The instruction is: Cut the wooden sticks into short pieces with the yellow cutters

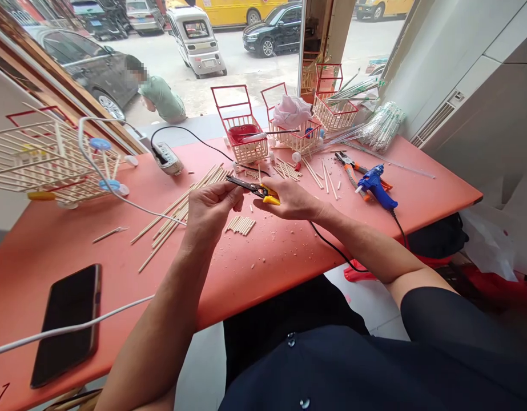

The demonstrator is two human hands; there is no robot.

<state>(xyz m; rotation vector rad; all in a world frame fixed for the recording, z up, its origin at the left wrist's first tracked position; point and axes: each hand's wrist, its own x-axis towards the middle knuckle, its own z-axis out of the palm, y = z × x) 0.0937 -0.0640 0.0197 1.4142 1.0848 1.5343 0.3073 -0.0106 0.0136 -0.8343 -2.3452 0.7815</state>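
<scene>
My right hand (286, 198) is wrapped round the yellow handles of a pair of pliers (248, 185), with the dark jaws pointing left. Close by the jaws, my left hand (212, 205) is closed with thumb and fingertips together; whatever they pinch is hidden or too small to name. Just below the hands lies a neat row of short cut wooden sticks (240, 225). Long wooden sticks (177, 208) fan out on the table beneath and left of my left hand. Other short sticks (288, 169) lie beyond my right hand.
Small stick-built carts (250, 149) stand along the back of the pink table (263, 279). A blue glue gun (378, 188) and orange-handled pliers (349, 168) lie right. At left are a larger stick frame (36, 154), a phone (68, 325), a power strip (167, 158) and a white cable (126, 200).
</scene>
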